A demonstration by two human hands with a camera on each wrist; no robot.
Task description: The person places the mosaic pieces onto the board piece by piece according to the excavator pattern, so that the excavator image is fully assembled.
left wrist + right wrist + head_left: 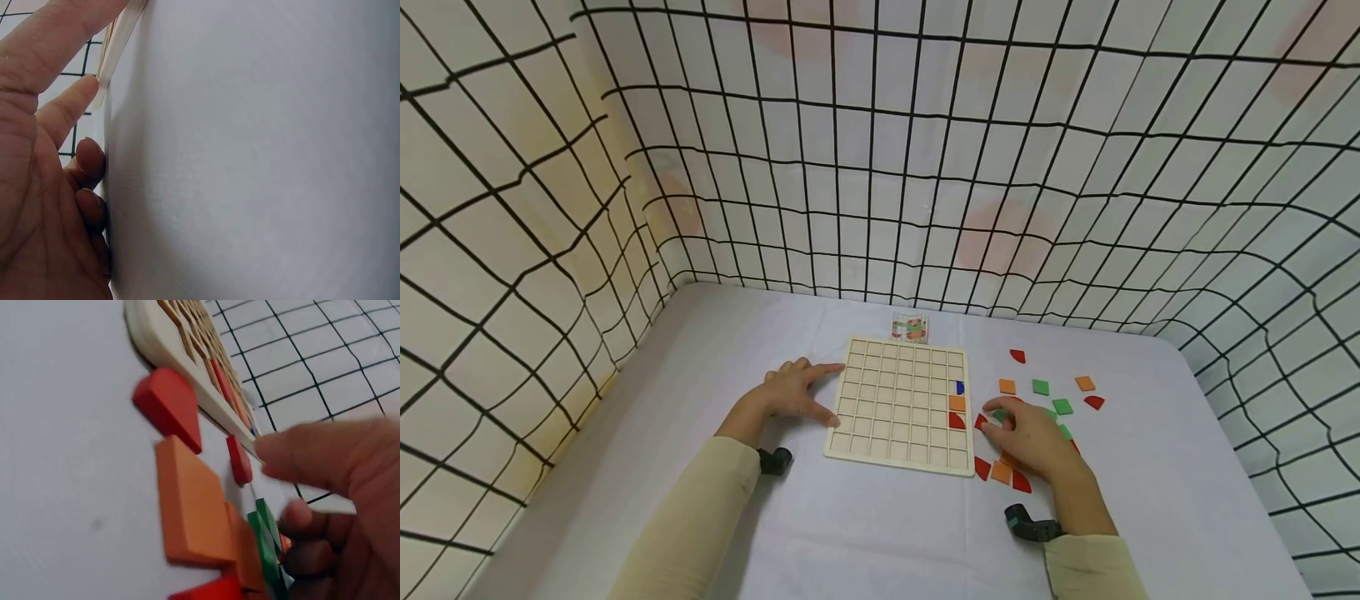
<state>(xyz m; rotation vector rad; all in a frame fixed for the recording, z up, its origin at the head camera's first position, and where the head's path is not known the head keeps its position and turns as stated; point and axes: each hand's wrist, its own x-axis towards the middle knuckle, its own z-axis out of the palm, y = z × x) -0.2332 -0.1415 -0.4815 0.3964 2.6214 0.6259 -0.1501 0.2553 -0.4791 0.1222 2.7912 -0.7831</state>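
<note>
A pale wooden grid board (pixel 895 457) lies flat on the table. In its right column sit a blue piece (pixel 960 387), an orange square (pixel 957 402) and a red quarter-round piece (pixel 956 421). My left hand (pixel 790 392) spreads thumb and index finger against the board's left edge; the other fingertips (pixel 91 156) are bent near the cloth. My right hand (pixel 1030 435) hovers by the board's right side, fingers loosely bent, close to a loose red piece (pixel 239 461). No piece shows in its grasp. Green pieces (pixel 265 544) lie partly hidden beneath its fingers.
Loose orange, green and red pieces, such as an orange square (pixel 1007 386) and a green square (pixel 1041 387), are scattered right of the board. A small patterned card (pixel 910 327) stands behind it. Black wire mesh (pixel 880 150) rises around the white-covered table (pixel 850 533).
</note>
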